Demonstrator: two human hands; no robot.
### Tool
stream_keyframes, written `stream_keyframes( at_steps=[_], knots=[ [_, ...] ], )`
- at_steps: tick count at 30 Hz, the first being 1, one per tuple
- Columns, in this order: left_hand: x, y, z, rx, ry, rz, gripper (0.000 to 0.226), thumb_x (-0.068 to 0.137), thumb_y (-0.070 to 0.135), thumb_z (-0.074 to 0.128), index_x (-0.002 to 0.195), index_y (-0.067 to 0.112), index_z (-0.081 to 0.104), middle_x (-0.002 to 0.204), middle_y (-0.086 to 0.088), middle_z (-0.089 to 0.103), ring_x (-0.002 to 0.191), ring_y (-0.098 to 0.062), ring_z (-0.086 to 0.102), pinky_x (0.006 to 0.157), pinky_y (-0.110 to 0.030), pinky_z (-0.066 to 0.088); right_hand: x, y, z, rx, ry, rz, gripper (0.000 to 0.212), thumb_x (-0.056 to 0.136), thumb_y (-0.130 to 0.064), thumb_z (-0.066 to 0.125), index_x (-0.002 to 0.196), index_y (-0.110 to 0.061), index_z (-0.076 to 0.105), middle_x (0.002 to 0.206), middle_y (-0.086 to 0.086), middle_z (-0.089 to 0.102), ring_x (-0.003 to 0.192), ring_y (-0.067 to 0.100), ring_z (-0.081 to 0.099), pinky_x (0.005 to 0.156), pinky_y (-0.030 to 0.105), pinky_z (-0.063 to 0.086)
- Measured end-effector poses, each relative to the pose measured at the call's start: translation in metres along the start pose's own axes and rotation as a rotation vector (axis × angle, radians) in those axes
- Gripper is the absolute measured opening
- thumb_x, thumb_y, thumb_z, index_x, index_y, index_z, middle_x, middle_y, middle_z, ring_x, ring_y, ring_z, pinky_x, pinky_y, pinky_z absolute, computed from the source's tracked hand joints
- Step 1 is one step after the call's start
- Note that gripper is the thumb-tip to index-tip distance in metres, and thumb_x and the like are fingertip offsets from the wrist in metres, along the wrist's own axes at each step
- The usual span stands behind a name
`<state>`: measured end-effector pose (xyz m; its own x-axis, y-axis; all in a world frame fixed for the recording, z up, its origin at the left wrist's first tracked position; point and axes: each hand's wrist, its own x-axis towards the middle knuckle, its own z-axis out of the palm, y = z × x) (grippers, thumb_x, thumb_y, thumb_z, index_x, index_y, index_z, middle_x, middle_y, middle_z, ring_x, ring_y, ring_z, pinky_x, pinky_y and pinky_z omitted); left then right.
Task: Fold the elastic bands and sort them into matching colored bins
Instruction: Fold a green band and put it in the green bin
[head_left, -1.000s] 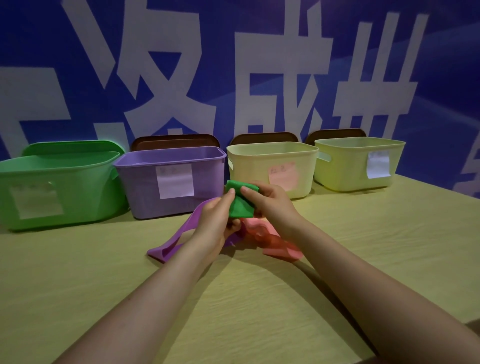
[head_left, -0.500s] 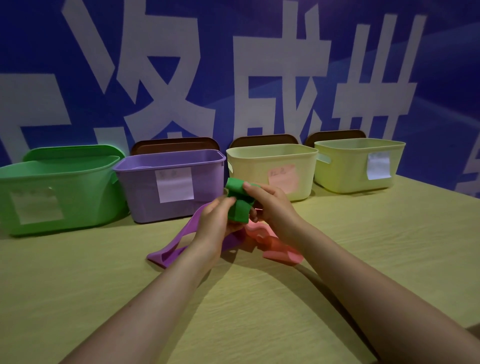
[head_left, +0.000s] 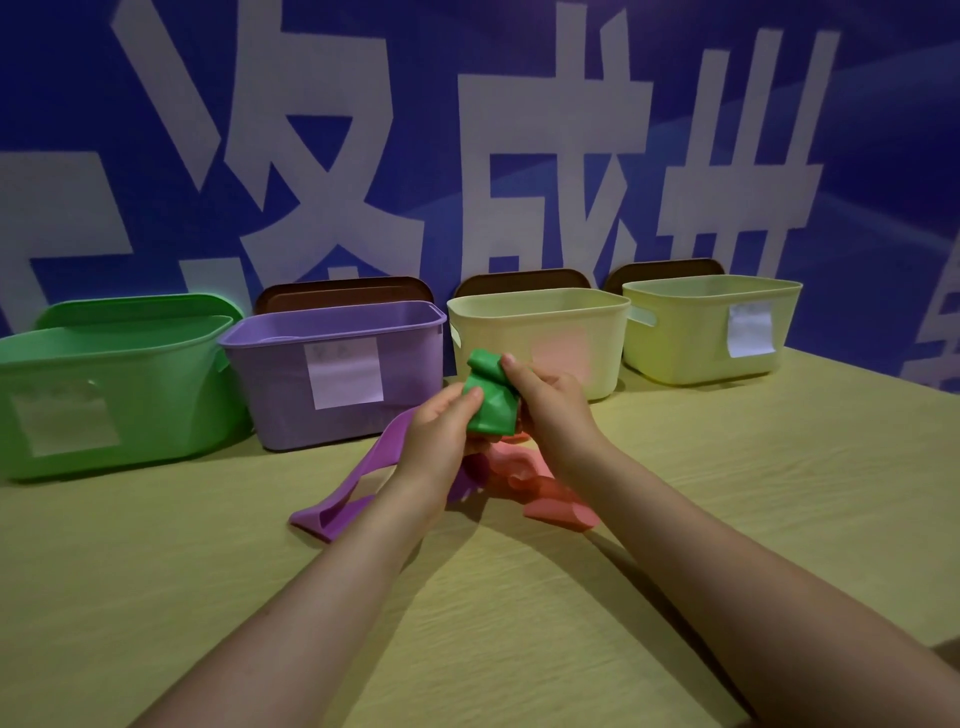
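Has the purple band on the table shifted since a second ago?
No. The purple band lies in the same spot in front of the purple bin, its near end unchanged.

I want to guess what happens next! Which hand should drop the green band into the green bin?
Probably the left hand. Both hands grip the folded green band, but the green bin stands far left, on that hand's side; the right hand would have to cross over.
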<state>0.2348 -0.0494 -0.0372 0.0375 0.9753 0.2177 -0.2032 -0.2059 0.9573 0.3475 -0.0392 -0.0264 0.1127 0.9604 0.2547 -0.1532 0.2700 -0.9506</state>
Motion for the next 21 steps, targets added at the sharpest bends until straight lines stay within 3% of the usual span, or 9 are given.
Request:
stream_keyframes(
  at_steps=[1,3,5,7,10,13,17,21],
  knots=[
    [0.0,-0.001,0.0,-0.005,0.002,-0.003,0.022,0.098,0.014,0.047,0.11,0.008,0.065,0.099,-0.015,0.068,0.088,-0.023,0.065,0.072,-0.03,0.054,0.001,0.001,-0.002,-0.052,-0.008,-0.045,0.024,0.096,-0.023,0.056,0.098,-0.001,0.068,0.097,0.04,0.061,0.078,0.04,0.058,0.066,0.033,0.043],
    [-0.001,-0.001,0.0,-0.037,0.025,-0.013,0.019,0.098,0.012,0.046,0.101,0.01,0.065,0.09,-0.01,0.066,0.078,-0.018,0.063,0.062,-0.024,0.053,-0.001,0.001,-0.006,-0.278,-0.062,-0.223,0.02,0.095,-0.018,0.056,0.103,-0.004,0.069,0.081,0.015,0.067,0.073,0.025,0.06,0.062,0.029,0.048],
    [-0.004,-0.001,-0.001,-0.083,0.078,-0.033,0.02,0.1,0.013,0.043,0.101,0.01,0.062,0.085,-0.009,0.063,0.068,-0.016,0.059,0.052,-0.019,0.051,-0.002,0.002,-0.008,-0.469,-0.15,-0.352,0.019,0.095,-0.016,0.058,0.11,-0.012,0.069,0.09,0.0,0.069,0.084,0.012,0.064,0.072,0.026,0.053],
    [-0.008,-0.002,-0.001,-0.129,0.127,-0.047,0.022,0.102,0.016,0.04,0.102,0.009,0.06,0.083,-0.01,0.062,0.065,-0.016,0.058,0.048,-0.018,0.05,-0.003,0.003,-0.009,-0.5,-0.257,-0.361,0.021,0.095,-0.015,0.058,0.113,-0.02,0.068,0.098,-0.009,0.068,0.091,0.003,0.063,0.076,0.019,0.052],
    [-0.012,-0.002,0.001,-0.217,0.132,-0.056,0.025,0.103,0.017,0.036,0.099,0.008,0.059,0.079,-0.012,0.062,0.06,-0.016,0.062,0.047,-0.019,0.051,-0.003,0.001,-0.01,-0.436,-0.378,-0.314,0.025,0.095,-0.014,0.057,0.112,-0.028,0.067,0.108,-0.007,0.069,0.101,0.006,0.063,0.087,0.025,0.052],
    [-0.014,-0.002,-0.001,-0.24,0.081,-0.062,0.03,0.102,0.018,0.032,0.099,0.005,0.059,0.076,-0.013,0.063,0.057,-0.015,0.063,0.049,-0.02,0.052,-0.003,-0.001,-0.014,-0.374,-0.454,-0.251,0.028,0.096,-0.014,0.055,0.12,-0.023,0.065,0.115,-0.001,0.068,0.108,0.011,0.063,0.094,0.031,0.052],
    [-0.013,-0.001,-0.004,-0.193,0.031,-0.037,0.037,0.101,0.028,0.031,0.097,0.008,0.062,0.077,-0.009,0.065,0.061,-0.014,0.062,0.055,-0.022,0.051,-0.003,0.0,-0.014,-0.358,-0.446,-0.213,0.031,0.096,-0.011,0.053,0.124,-0.021,0.063,0.118,0.0,0.067,0.11,0.011,0.062,0.096,0.031,0.051],
    [-0.011,-0.002,-0.004,-0.107,0.086,-0.013,0.029,0.101,0.032,0.04,0.096,0.015,0.063,0.08,-0.008,0.067,0.068,-0.016,0.064,0.063,-0.027,0.051,-0.003,0.001,-0.013,-0.336,-0.453,-0.183,0.031,0.1,-0.016,0.047,0.126,-0.02,0.062,0.118,0.002,0.067,0.109,0.015,0.062,0.094,0.031,0.052]
  ],
)
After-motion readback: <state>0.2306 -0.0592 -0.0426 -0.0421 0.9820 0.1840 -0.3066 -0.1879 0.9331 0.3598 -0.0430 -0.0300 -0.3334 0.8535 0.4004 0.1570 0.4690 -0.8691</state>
